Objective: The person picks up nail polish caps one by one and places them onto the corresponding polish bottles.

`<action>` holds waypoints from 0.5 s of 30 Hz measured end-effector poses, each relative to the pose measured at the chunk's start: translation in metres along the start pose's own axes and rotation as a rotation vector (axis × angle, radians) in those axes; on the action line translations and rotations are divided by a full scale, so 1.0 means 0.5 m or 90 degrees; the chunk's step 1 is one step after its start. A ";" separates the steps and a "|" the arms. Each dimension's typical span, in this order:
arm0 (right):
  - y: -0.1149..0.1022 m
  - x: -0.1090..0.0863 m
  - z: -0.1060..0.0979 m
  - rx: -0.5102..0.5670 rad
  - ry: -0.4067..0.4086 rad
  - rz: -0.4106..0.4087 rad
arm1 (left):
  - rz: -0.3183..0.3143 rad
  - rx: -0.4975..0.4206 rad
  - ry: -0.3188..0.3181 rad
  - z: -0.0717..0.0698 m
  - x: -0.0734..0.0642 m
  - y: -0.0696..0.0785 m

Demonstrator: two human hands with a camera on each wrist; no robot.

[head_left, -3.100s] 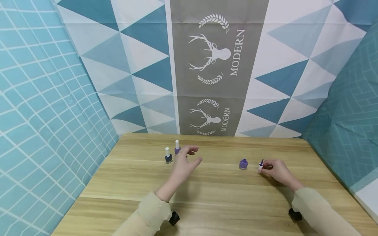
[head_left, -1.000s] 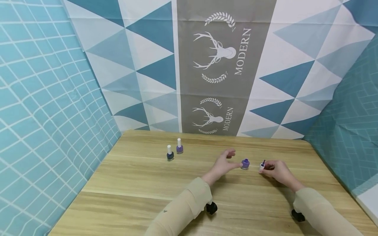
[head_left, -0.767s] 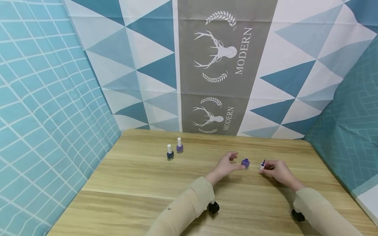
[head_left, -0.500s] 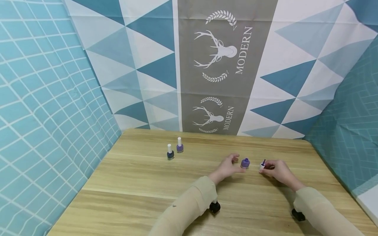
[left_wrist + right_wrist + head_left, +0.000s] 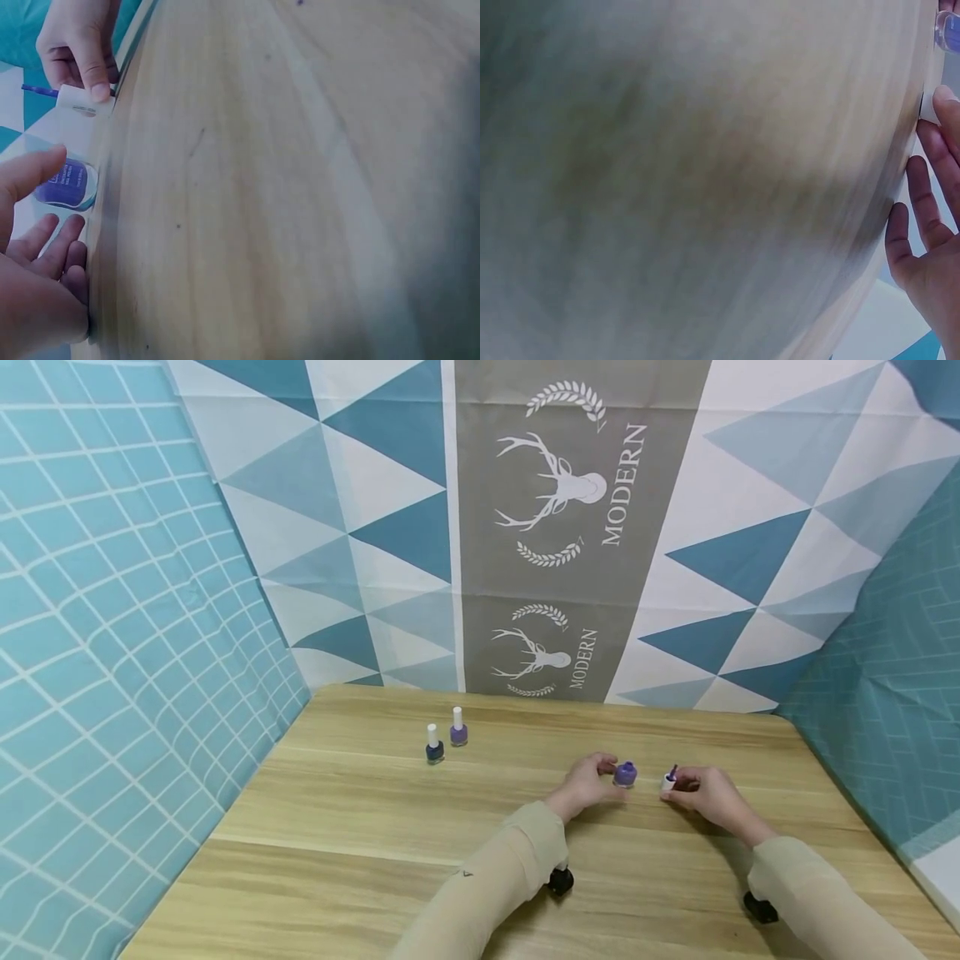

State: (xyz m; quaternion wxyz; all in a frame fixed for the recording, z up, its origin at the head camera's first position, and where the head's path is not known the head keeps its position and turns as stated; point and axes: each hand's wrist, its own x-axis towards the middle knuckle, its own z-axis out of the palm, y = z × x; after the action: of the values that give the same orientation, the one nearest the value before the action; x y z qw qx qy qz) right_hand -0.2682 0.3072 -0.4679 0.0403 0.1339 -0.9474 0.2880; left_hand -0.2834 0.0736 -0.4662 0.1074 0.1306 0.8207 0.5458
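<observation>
An uncapped nail polish bottle (image 5: 625, 775), purple and with a bare neck, stands upright on the table. My left hand (image 5: 588, 783) is beside it on the left; in the left wrist view its thumb (image 5: 41, 174) and fingers (image 5: 56, 251) are spread apart on either side of the glass. To the right of the bottle, my right hand (image 5: 708, 793) pinches a white nail polish cap (image 5: 668, 782) between thumb and fingertips. The cap is upside down on the table, its purple-coated brush pointing up. In the right wrist view only the edge of the white cap (image 5: 928, 105) shows.
Two capped nail polish bottles stand further left, one dark (image 5: 434, 752) and one purple (image 5: 459, 735), both with white caps. The wooden table (image 5: 360, 827) ends at a patterned cloth backdrop (image 5: 540, 577) behind, with teal cloths at the sides.
My left hand has travelled right from near the two capped bottles to the uncapped one, its thumb and fingers now around it. The right hand has kept its pinch on the cap.
</observation>
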 end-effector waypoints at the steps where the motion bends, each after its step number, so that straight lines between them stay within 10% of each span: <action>1: -0.001 0.000 -0.001 0.000 0.001 0.005 | -0.002 -0.008 0.012 0.001 0.001 0.001; 15: 0.000 0.000 -0.005 -0.003 -0.003 0.000 | 0.010 0.076 0.162 0.030 0.009 0.004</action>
State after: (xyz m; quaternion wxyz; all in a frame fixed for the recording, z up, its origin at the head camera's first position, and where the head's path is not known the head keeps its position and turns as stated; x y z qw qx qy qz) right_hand -0.2684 0.3087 -0.4656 0.0387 0.1343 -0.9481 0.2857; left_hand -0.2826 0.0891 -0.4703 -0.0097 0.0729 0.8575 0.5091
